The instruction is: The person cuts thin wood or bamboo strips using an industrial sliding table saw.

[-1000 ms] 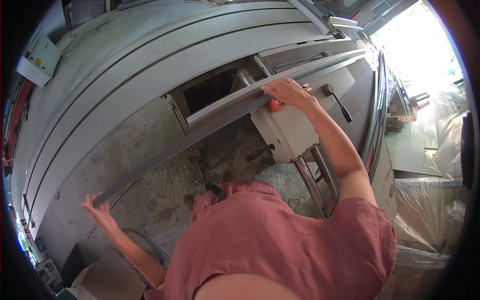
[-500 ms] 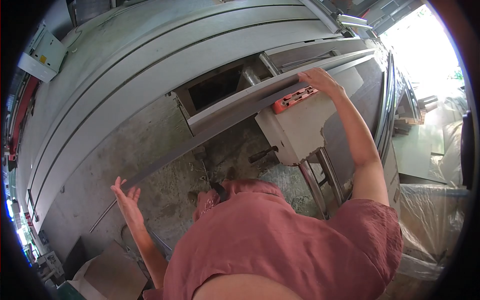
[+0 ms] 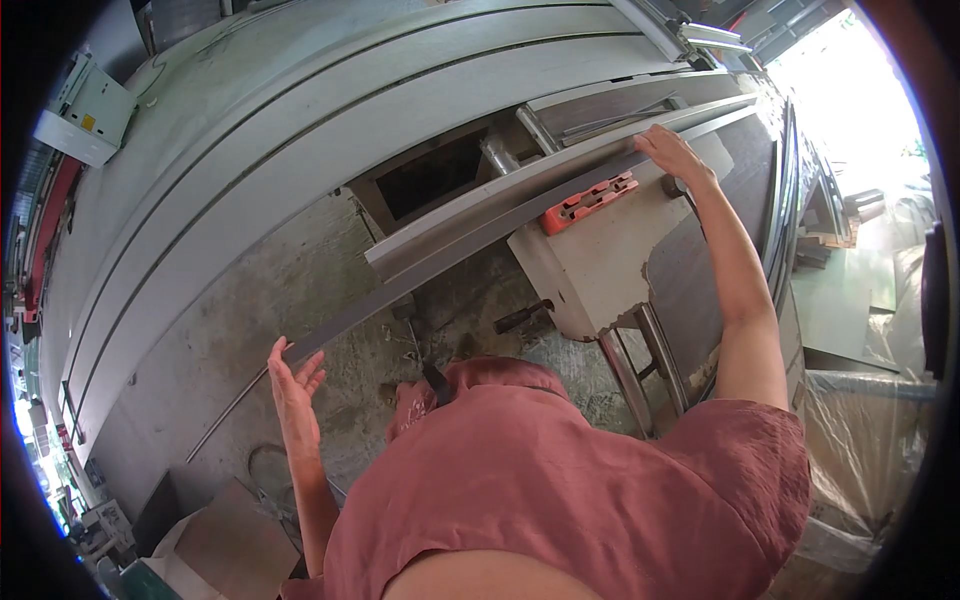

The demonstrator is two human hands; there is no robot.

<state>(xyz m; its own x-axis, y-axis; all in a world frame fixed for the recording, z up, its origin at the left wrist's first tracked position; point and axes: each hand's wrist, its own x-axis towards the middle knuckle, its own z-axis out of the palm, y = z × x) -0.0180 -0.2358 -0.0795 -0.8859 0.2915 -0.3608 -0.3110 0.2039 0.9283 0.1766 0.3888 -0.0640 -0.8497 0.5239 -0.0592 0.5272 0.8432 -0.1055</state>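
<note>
A long, flat dark-grey strip slants across the view, lying along a pale metal rail. At its near left end my left hand is raised, fingers stretched out and apart. The strip's end meets these fingers, which do not wrap around it. My right hand is closed over the strip's far right part, its fingertips curled over the edge and partly hidden. Just below that stretch of strip sits an orange-red slotted piece on a pale machine table.
A large grooved panel curves across the upper left. A dark handle juts from the machine table. A thin rod reaches past my left hand. Cardboard lies lower left; a plastic-wrapped box stands right.
The strip has slid to the right and slightly up, along its length. Both my hands have moved right with it. The pale rail's near end has shifted slightly left and down.
</note>
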